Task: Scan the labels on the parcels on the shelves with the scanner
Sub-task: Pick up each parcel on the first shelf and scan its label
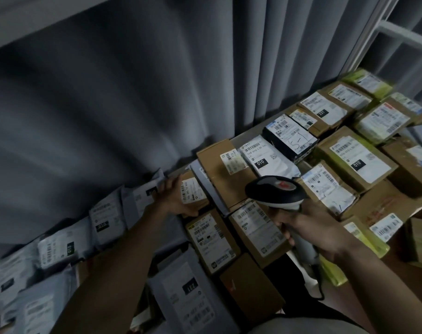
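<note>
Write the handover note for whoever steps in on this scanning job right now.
Right hand grips the scanner by its handle, head over the brown boxes mid-shelf.
Left hand holds a small brown box, label up, beside the grey mailer bags.
Parcels cover the shelf: bags left, cardboard boxes centre and right, most labels facing up.
Done: cannot tell which labels are already scanned.
Left: scan the held box, then work through the rest.

SUPPORT: pale flat shelf board [247, 135], bare strip showing beyond the right hand | ON IT: brown cardboard boxes with white labels [223, 172] packed edge to edge between and beyond both hands | grey plastic mailer bags [60, 247] overlapping in a row left of the left hand | black box with white label [289, 138] beyond the right hand
</note>
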